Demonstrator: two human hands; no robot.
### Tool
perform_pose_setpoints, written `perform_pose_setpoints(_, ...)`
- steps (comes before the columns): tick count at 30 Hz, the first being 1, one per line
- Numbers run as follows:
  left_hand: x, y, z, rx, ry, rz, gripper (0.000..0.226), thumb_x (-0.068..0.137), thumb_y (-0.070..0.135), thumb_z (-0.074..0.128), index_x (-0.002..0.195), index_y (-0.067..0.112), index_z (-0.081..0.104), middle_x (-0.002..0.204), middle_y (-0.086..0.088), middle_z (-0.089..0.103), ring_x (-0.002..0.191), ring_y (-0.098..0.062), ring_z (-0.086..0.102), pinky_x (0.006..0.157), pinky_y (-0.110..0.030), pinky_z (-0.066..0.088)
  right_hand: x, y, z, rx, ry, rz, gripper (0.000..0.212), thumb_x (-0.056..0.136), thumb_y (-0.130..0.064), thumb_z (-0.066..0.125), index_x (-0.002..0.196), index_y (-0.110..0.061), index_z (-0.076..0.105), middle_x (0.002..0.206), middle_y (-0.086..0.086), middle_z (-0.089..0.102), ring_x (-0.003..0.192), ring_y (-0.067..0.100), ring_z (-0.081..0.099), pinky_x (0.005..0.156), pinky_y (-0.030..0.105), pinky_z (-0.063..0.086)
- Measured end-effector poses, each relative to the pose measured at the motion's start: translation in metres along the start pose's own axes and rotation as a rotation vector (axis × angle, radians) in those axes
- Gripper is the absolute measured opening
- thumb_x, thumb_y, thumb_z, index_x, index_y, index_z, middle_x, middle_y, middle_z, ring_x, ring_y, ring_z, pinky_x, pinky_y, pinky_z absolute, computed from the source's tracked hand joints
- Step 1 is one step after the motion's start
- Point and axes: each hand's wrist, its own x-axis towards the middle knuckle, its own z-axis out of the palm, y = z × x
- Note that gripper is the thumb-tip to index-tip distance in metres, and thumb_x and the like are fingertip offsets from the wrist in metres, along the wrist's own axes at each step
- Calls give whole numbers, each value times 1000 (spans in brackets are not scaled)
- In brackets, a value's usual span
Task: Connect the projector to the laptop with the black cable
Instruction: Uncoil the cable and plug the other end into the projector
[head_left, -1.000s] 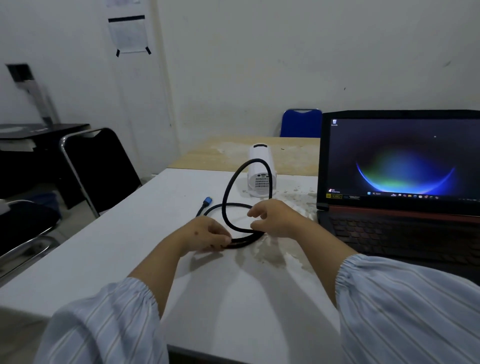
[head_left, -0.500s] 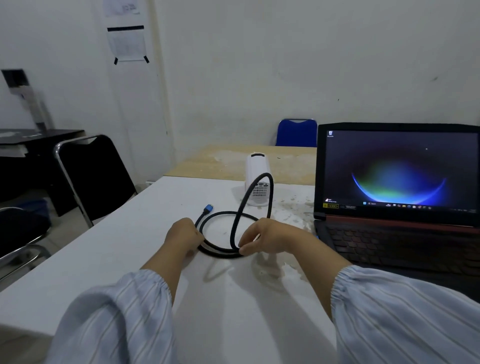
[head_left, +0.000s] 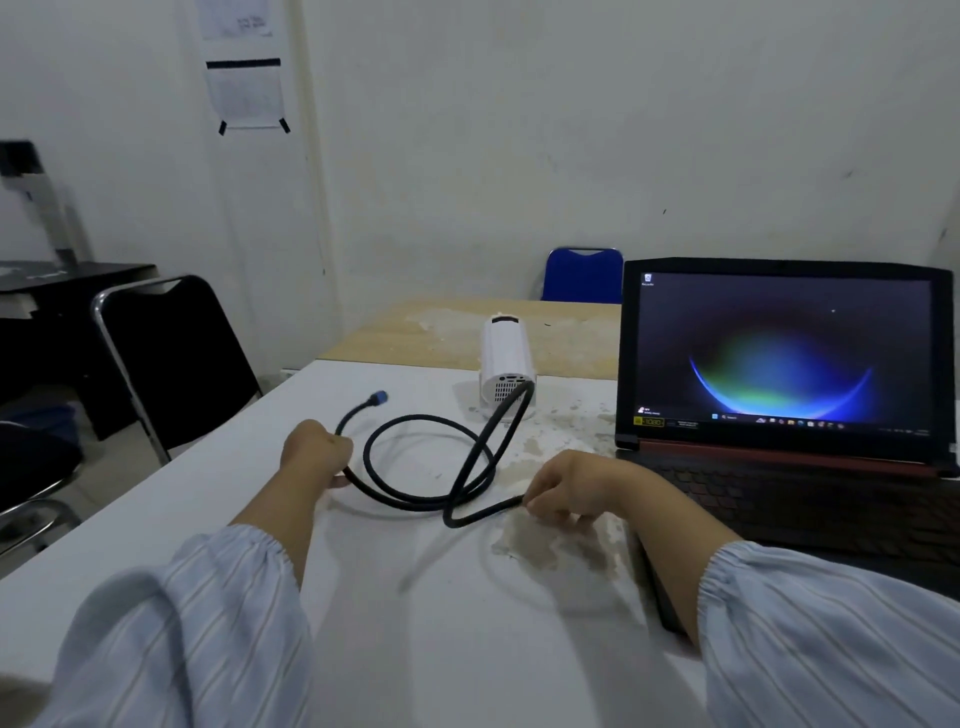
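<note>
A black cable (head_left: 415, 470) lies in loose loops on the white table (head_left: 441, 597). My left hand (head_left: 314, 452) grips it near the free end, whose blue plug (head_left: 377, 399) sticks up to the left of the projector. My right hand (head_left: 574, 486) pinches the other stretch of cable low over the table, next to the laptop's left edge. The small white projector (head_left: 505, 371) stands at the table's far edge with its ports facing me; a cable loop rises in front of it. The open laptop (head_left: 784, 364) sits on the right, screen lit.
A black folding chair (head_left: 166, 353) stands left of the table. A wooden table (head_left: 457, 327) and a blue chair (head_left: 582, 275) lie beyond. A dark desk (head_left: 62, 291) stands far left. The white tabletop has worn, stained patches near the projector.
My hands have drawn apart, so the coiled cable has spread into wider loops. My right hand has moved right toward the laptop with its stretch of cable. The camera has tilted down.
</note>
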Motion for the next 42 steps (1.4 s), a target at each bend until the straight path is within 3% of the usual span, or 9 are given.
perform_pose_setpoints(5,17,21,-19,-54,123,160,26,79,-8,45,101,2,56,101,-25,61,96,-43,60,84,-56,54,-1,5,-13,75,255,-59,21,88,-19,56,103,-12,68,74,-6,59,64,8,53,53,20,42)
perform_pose_setpoints(14,-24,68,4,22,-139,520,20,85,-1,52,100,12,54,75,-1,54,66,-22,54,61,-30,45,-2,-45,-37,384,723,-378,24,91,-19,51,110,-10,63,103,1,62,90,15,56,68,20,43)
perform_pose_setpoints(17,-41,81,18,51,-221,618,23,85,-2,50,105,8,56,81,-5,55,68,-22,54,55,-24,41,-4,-57,-39,296,686,-387,32,90,-28,53,116,-11,60,113,4,62,102,18,56,83,29,46)
perform_pose_setpoints(21,-59,92,34,45,-275,683,22,86,-2,49,104,6,58,89,-10,57,74,-25,53,58,-24,44,-3,-52,-26,30,448,-249,41,85,-31,61,114,-2,60,124,17,59,91,20,57,77,30,45)
perform_pose_setpoints(25,-72,96,46,49,-312,695,23,86,-2,49,106,4,58,91,-11,58,77,-23,53,65,-32,49,1,-27,-10,-65,281,-127,51,86,-31,60,132,-10,49,140,9,48,124,25,47,92,29,36)
perform_pose_setpoints(28,-78,94,53,61,-370,659,24,87,2,49,109,6,59,91,-9,58,79,-24,54,73,-41,53,5,-17,-3,71,375,-157,40,89,-23,57,126,-8,56,127,8,58,114,23,54,86,25,39)
perform_pose_setpoints(33,-89,87,63,-39,-558,558,27,87,7,52,113,9,60,80,0,56,71,-14,55,64,-32,59,9,-22,-16,467,638,-208,24,89,-12,41,88,-4,64,86,12,61,76,24,52,66,34,41)
perform_pose_setpoints(37,-91,81,69,0,-687,540,18,85,11,54,100,15,63,68,3,52,63,-11,51,61,-28,51,14,-22,-16,504,826,-110,29,87,-16,39,59,-9,45,60,6,47,56,22,40,55,31,34)
perform_pose_setpoints(42,-92,72,79,165,-742,597,17,77,12,66,74,25,55,63,4,43,58,-11,43,56,-19,41,15,-14,-22,740,868,19,27,87,-20,39,61,-12,39,65,4,39,52,18,31,49,28,24)
